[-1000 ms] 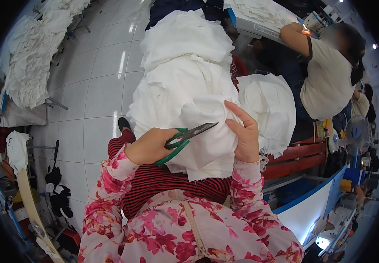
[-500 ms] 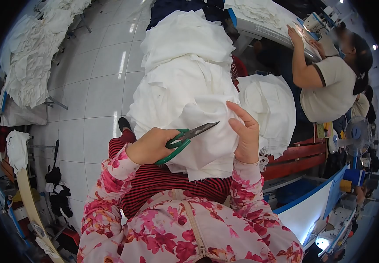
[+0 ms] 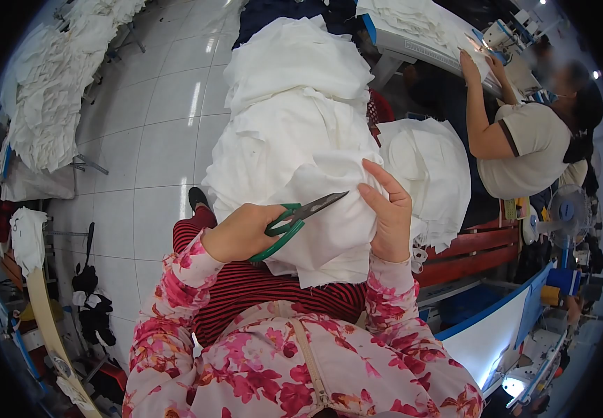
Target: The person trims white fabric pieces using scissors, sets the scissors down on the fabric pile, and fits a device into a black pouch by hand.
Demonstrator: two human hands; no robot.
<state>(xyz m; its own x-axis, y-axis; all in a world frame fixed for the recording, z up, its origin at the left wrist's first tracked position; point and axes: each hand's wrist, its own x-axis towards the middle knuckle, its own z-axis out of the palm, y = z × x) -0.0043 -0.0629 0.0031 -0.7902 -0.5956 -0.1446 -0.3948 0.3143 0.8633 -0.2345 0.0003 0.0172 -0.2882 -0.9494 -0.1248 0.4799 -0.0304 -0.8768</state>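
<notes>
My left hand (image 3: 239, 231) is closed round the green handles of a pair of scissors (image 3: 301, 216). The dark blades point right over the white fabric and look nearly closed, with the tip short of my right thumb. My right hand (image 3: 391, 216) grips the edge of a white fabric piece (image 3: 340, 177), thumb and forefinger at its upper right side. That piece lies on a tall stack of white fabric (image 3: 273, 139) in front of my lap, with frayed threads along its lower edge.
Another white fabric pile (image 3: 427, 174) sits right of the stack, by a red slatted bench (image 3: 469, 254). At upper right a co-worker (image 3: 524, 146) handles cloth at a sewing machine table (image 3: 413, 49). More white fabric (image 3: 50, 90) is heaped at left, beyond the tiled floor (image 3: 169, 132).
My hands and the scissors have barely moved; my right thumb has shifted slightly left on the fabric. The co-worker has leaned back a little and raised the cloth.
</notes>
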